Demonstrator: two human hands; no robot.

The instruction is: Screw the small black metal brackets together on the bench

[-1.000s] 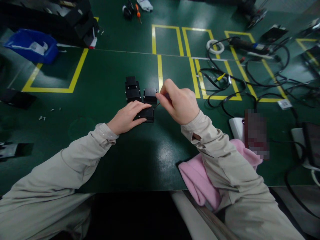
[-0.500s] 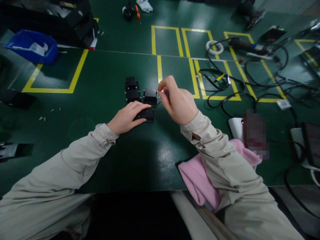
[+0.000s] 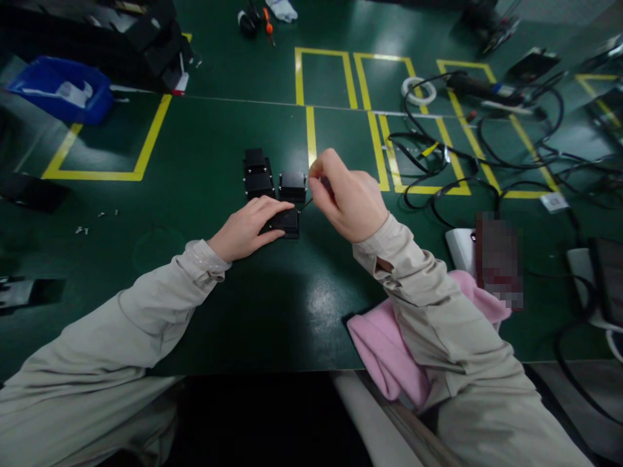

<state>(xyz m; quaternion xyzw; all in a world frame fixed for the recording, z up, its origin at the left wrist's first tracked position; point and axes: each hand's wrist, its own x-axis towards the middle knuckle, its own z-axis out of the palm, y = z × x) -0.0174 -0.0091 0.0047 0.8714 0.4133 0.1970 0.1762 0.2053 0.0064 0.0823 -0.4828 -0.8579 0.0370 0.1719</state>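
Gripping black block (image 3: 287,222) in left hand (image 3: 243,228), pinching thin tool (image 3: 306,204) at its corner in right hand (image 3: 351,201) — probably needs steady alignment next.

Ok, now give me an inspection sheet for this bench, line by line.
Surface: green worktop, yellow tape outlines, glare toward the front.
Job's things: nearest black block, other black blocks just beyond.
Hands: left hand steadies the nearest block; right hand holds a thin tool at its right end.
Clutter: pink cloth by the right forearm; tiny metal parts loose at left.
Cables: black cables tangled across tape, right.
Surroundings: blue bin, upper left; other people, nothing seen.
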